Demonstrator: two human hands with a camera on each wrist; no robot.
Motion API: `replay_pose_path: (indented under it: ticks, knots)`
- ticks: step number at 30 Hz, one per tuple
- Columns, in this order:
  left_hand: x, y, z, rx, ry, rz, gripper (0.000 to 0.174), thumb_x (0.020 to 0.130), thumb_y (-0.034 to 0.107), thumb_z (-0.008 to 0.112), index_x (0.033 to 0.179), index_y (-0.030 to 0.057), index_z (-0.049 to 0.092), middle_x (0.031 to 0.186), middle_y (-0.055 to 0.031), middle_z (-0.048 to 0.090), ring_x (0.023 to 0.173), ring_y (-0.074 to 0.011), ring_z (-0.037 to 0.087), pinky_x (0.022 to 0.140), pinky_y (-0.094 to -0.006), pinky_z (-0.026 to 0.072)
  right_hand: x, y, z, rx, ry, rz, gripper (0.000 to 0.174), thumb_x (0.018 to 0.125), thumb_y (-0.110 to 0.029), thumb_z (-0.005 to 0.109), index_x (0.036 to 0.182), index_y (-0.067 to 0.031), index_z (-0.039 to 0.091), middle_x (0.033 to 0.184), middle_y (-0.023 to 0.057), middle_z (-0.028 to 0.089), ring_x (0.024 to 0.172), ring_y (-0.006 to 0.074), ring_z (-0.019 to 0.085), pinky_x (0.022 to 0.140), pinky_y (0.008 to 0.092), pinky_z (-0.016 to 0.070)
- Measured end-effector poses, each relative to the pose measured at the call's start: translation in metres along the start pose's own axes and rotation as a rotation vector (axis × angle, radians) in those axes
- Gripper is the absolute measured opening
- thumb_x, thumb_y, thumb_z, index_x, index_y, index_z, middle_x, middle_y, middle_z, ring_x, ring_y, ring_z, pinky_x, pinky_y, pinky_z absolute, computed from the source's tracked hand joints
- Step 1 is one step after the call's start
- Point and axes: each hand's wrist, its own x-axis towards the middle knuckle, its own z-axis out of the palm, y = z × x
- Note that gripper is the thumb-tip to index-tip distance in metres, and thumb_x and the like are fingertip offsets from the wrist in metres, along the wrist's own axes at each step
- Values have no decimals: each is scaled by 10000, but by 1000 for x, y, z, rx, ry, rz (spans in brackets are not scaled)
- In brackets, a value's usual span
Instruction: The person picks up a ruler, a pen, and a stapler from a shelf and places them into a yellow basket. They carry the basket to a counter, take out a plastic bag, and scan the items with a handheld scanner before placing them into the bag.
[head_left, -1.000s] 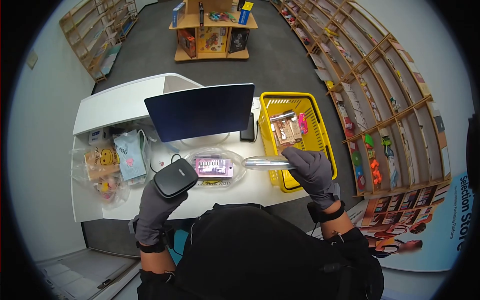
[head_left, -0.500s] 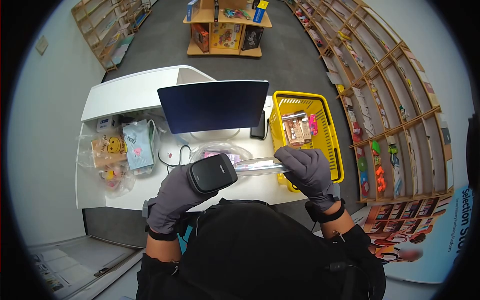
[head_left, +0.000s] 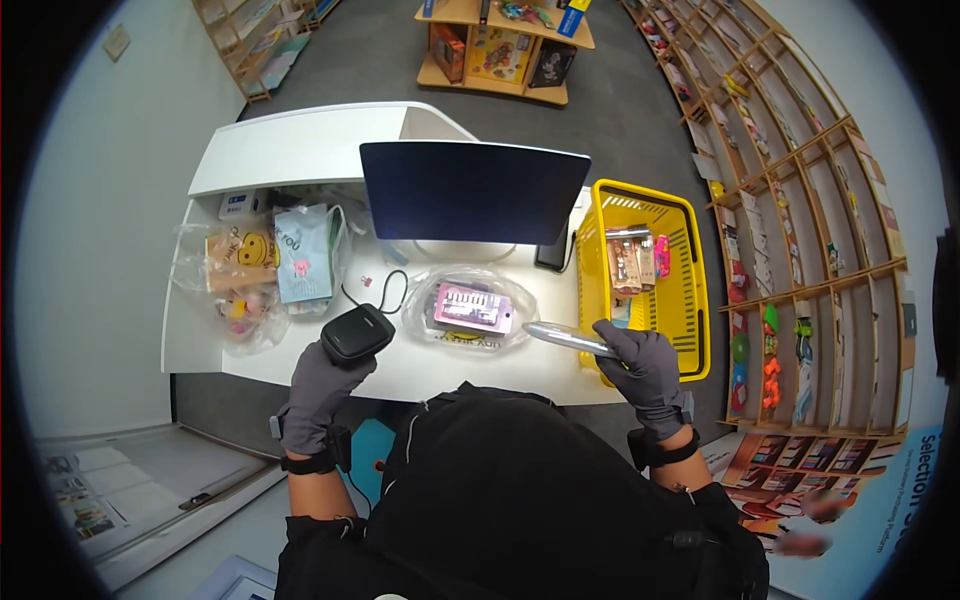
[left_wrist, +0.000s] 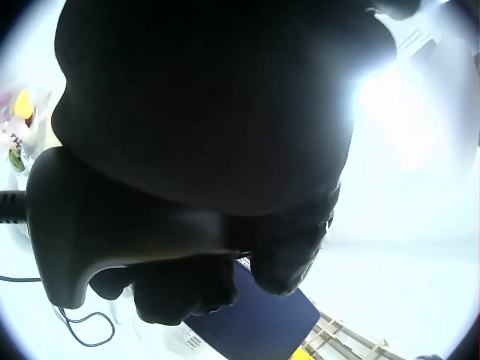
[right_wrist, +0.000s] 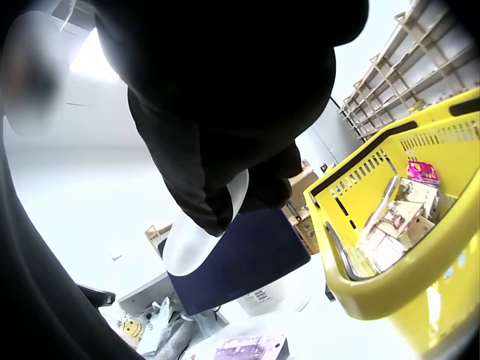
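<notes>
My gloved left hand [head_left: 325, 395] grips a black corded barcode scanner [head_left: 357, 333] over the counter's front left. In the left wrist view the scanner's handle [left_wrist: 135, 225] runs under the dark fingers. My gloved right hand [head_left: 645, 372] pinches one end of a slim, shiny, see-through package [head_left: 568, 338] at the basket's near left corner. It shows as a pale, round-ended flat shape [right_wrist: 191, 244] in the right wrist view; its contents do not show. Between the hands, a pink-purple package [head_left: 472, 308] lies on a clear plastic bag [head_left: 425, 312] printed with a yellow face.
A yellow basket [head_left: 598, 240] at the right holds several boxed items [head_left: 628, 262] and a pink packet [head_left: 661, 256]. The monitor [head_left: 475, 192] stands at the counter's back, with a phone-like black device [head_left: 552, 254] beside it. Filled bags [head_left: 306, 255] lie at the left.
The left hand swung the scanner right, up to the shiny package, then drew it back left. The right hand keeps its pinch on the package, now farther from the scanner. The head view has shifted.
</notes>
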Motion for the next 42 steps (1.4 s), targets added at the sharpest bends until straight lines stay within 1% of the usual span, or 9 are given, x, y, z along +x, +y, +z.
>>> replay_pose_path:
  ticks: [11, 14, 18, 26, 28, 34, 38, 40, 42]
  knots:
    - [12, -4, 17, -12, 15, 29, 332, 855, 320, 831, 985, 21, 770, 774, -50, 719, 686, -120, 656, 640, -332, 536, 71, -15, 93, 169, -359, 357, 481, 858, -385, 744, 1309, -226, 794, 946, 158, 783, 885, 395, 750, 780, 513, 589]
    - [10, -3, 16, 29, -39, -28, 425, 830, 385, 851, 1078, 44, 800, 903, -148, 802, 863, -297, 789, 782, -410, 587, 92, -8, 137, 243, -444, 401, 537, 835, -390, 739, 1343, -223, 790, 1035, 182, 796, 985, 384, 762, 878, 488, 598]
    - [0, -18, 16, 29, 28, 31, 341, 854, 318, 835, 1013, 22, 779, 815, -79, 760, 734, -161, 705, 698, -359, 562, 114, 4, 186, 282, -473, 316, 557, 823, -406, 759, 1303, -127, 805, 1026, 206, 800, 998, 361, 773, 905, 445, 588]
    - [-18, -26, 4, 26, 41, -7, 346, 848, 320, 839, 1026, 27, 793, 839, -95, 779, 767, -183, 731, 730, -367, 572, 127, 3, 213, 192, -446, 376, 577, 842, -322, 713, 1380, -121, 762, 1149, 222, 792, 1105, 376, 759, 1004, 433, 574]
    - [-21, -25, 9, 16, 58, -9, 343, 849, 318, 838, 1024, 27, 793, 840, -95, 780, 769, -182, 732, 731, -367, 571, 130, 6, 218, 138, -527, 248, 593, 854, -297, 701, 1419, -121, 734, 1186, 224, 784, 1123, 382, 752, 1014, 435, 573]
    - [0, -7, 19, -2, 42, 67, 325, 855, 306, 832, 998, 19, 784, 800, -83, 757, 754, -174, 722, 719, -365, 564, 133, 13, 179, 90, -642, 260, 601, 918, -263, 691, 1507, -154, 661, 1234, 194, 782, 1162, 362, 742, 1003, 454, 586]
    - [2, 5, 14, 6, 47, 71, 296, 860, 286, 823, 971, 15, 777, 748, -56, 723, 693, -153, 692, 655, -351, 542, 133, 5, 132, 241, -518, 209, 583, 916, -260, 714, 1480, -116, 678, 1240, 205, 782, 1138, 352, 755, 1008, 437, 590]
    - [-4, -10, 8, -14, 61, 49, 282, 862, 278, 818, 961, 17, 775, 738, -47, 716, 670, -142, 677, 632, -341, 532, 125, 2, 121, 595, -388, 99, 594, 894, -262, 758, 1449, -63, 692, 1277, 220, 772, 1128, 328, 762, 1007, 411, 588]
    - [5, -15, 15, -59, 64, 28, 255, 865, 262, 808, 941, 21, 772, 719, -30, 702, 626, -121, 648, 587, -323, 512, 111, 15, 76, 585, -355, 169, 583, 900, -258, 760, 1440, -47, 694, 1279, 218, 773, 1124, 313, 764, 1006, 401, 588]
